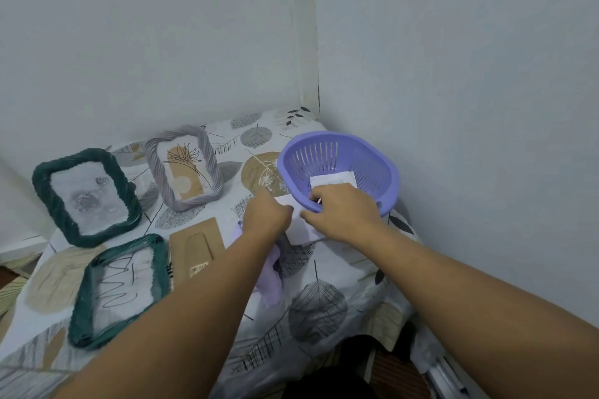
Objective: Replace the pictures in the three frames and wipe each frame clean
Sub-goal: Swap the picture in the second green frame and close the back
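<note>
1. Your left hand (266,211) and right hand (340,212) are both closed on a white sheet (303,227) at the basket (338,168) rim, near the table's (327,266) far right corner.
2. Lift the sheet flat; don't crease it.
3. More paper (334,179) lies in the basket.
4. The three frames (87,196) lie face up along the left edge; carry the sheet there.
5. The cloth (270,285) lies under your left arm.

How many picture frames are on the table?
3. A dark green frame at the far left, a grey frame beside it further back, and another green frame nearest the person. None looks hidden.
</note>
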### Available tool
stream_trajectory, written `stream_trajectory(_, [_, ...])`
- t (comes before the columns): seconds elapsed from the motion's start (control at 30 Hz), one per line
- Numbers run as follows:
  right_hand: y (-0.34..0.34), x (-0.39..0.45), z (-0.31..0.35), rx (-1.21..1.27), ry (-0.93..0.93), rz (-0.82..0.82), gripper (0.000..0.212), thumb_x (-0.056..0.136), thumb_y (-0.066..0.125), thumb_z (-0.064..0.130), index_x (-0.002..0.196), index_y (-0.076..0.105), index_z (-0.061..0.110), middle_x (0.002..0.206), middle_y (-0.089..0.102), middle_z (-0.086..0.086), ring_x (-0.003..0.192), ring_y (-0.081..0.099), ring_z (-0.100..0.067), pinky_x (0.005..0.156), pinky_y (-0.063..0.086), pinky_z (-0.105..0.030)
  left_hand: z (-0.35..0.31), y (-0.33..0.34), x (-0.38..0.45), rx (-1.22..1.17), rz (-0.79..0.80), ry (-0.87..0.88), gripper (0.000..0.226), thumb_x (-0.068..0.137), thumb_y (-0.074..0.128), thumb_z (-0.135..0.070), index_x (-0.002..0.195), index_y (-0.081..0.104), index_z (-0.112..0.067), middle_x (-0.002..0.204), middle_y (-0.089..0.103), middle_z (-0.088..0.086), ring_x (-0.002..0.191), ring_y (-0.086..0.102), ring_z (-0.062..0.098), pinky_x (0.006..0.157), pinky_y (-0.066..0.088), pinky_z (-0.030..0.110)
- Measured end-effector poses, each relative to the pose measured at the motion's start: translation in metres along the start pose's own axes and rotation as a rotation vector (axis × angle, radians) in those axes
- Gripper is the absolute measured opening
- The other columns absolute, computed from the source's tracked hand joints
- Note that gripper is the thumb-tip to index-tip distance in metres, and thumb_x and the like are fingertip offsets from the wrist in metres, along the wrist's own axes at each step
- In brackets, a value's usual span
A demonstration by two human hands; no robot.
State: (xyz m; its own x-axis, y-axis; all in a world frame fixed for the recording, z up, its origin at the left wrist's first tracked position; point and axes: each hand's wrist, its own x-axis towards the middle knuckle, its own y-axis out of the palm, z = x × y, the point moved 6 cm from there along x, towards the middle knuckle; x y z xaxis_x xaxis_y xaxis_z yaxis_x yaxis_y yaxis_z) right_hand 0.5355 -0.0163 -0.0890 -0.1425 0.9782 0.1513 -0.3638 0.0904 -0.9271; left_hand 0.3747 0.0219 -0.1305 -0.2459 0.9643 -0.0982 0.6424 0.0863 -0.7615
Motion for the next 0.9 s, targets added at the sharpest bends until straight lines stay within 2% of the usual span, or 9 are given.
stream_trajectory(0.07, [-0.007,0.004,-0.004,0.098,0.079,-0.004,0.048,0.091,0.047,0.068,0.082,0.067,0.025,0.078,0.066,0.007,0.079,0.062,-0.02,0.066,0.046,-0.032,-0.003,-0.011,0.005,-0.064,-0.059,0.002,0.034,0.09,0.061,-0.017,0.123,0.05,-0.013,0.106,0.061,0.008,0.095,0.06,0.029,0.072,0.044,0.036])
stream_trajectory(0.13, [-0.013,0.014,-0.009,0.16,0.13,-0.034,0.052,0.098,0.042,0.062,0.074,0.061,0.019,0.071,0.063,0.003,0.073,0.06,-0.022,0.06,0.042,-0.031,-0.005,-0.016,0.01,-0.24,-0.059,-0.029,0.021,0.093,0.056,-0.014,0.113,0.058,-0.011,0.105,0.066,0.011,0.092,0.062,0.029,0.078,0.052,0.04])
stream_trajectory(0.2, [-0.018,0.027,-0.018,0.155,0.159,-0.052,0.045,0.102,0.044,0.047,0.072,0.057,0.016,0.069,0.06,0.0,0.07,0.058,-0.025,0.054,0.036,-0.031,-0.009,-0.017,0.015,-0.39,-0.039,-0.057,0.01,0.097,0.055,-0.015,0.094,0.063,-0.012,0.098,0.07,0.014,0.082,0.06,0.028,0.075,0.05,0.037])
stream_trajectory(0.3, [-0.017,0.046,-0.033,0.058,0.171,0.003,0.021,0.099,0.053,0.029,0.089,0.067,0.017,0.089,0.069,-0.002,0.086,0.063,-0.029,0.062,0.048,-0.035,-0.021,-0.012,0.018,-0.473,0.035,-0.057,0.031,0.101,0.06,-0.025,0.072,0.057,-0.014,0.084,0.07,0.013,0.077,0.062,0.029,0.072,0.045,0.034])
stream_trajectory(0.4, [-0.01,0.06,-0.046,-0.058,0.189,0.071,0.01,0.094,0.06,0.019,0.099,0.068,0.014,0.1,0.07,-0.005,0.093,0.065,-0.028,0.075,0.056,-0.038,-0.026,-0.009,0.021,-0.462,0.074,-0.091,0.034,0.094,0.072,-0.031,0.071,0.058,-0.01,0.088,0.074,0.018,0.064,0.052,0.023,0.064,0.042,0.031])
stream_trajectory(0.57, [-0.007,0.064,-0.059,-0.167,0.211,0.166,0.013,0.095,0.064,0.022,0.098,0.056,0.013,0.103,0.063,-0.007,0.087,0.055,-0.027,0.067,0.042,-0.032,-0.027,-0.011,0.026,-0.426,0.123,-0.098,0.028,0.089,0.078,-0.02,0.075,0.06,-0.005,0.097,0.075,0.024,0.056,0.056,0.02,0.051,0.037,0.027])
stream_trajectory(0.67, [-0.002,0.064,-0.066,-0.151,0.274,0.227,0.03,0.089,0.073,0.025,0.111,0.057,0.012,0.112,0.066,-0.009,0.088,0.058,-0.027,0.065,0.043,-0.031,-0.03,-0.016,0.017,-0.401,0.158,-0.087,0.022,0.092,0.075,-0.018,0.086,0.063,0.0,0.095,0.074,0.02,0.027,0.043,0.003,0.043,0.033,0.023])
stream_trajectory(0.77, [0.007,0.062,-0.07,-0.101,0.352,0.297,0.07,0.078,0.084,0.032,0.132,0.044,0.011,0.12,0.062,-0.01,0.105,0.063,-0.031,0.071,0.047,-0.035,-0.035,-0.018,0.011,-0.413,0.183,-0.072,0.022,0.093,0.074,-0.017,0.085,0.061,-0.001,0.092,0.072,0.019,0.023,0.04,0.001,0.042,0.033,0.022])
stream_trajectory(0.9, [0.014,0.061,-0.072,-0.13,0.39,0.336,0.079,0.08,0.08,0.03,0.142,0.035,0.012,0.126,0.059,-0.009,0.113,0.061,-0.032,0.075,0.047,-0.038,-0.039,-0.02,0.011,-0.389,0.195,-0.065,0.023,0.093,0.074,-0.017,0.083,0.059,-0.003,0.09,0.071,0.018,0.023,0.04,0.001,0.032,0.031,0.017])
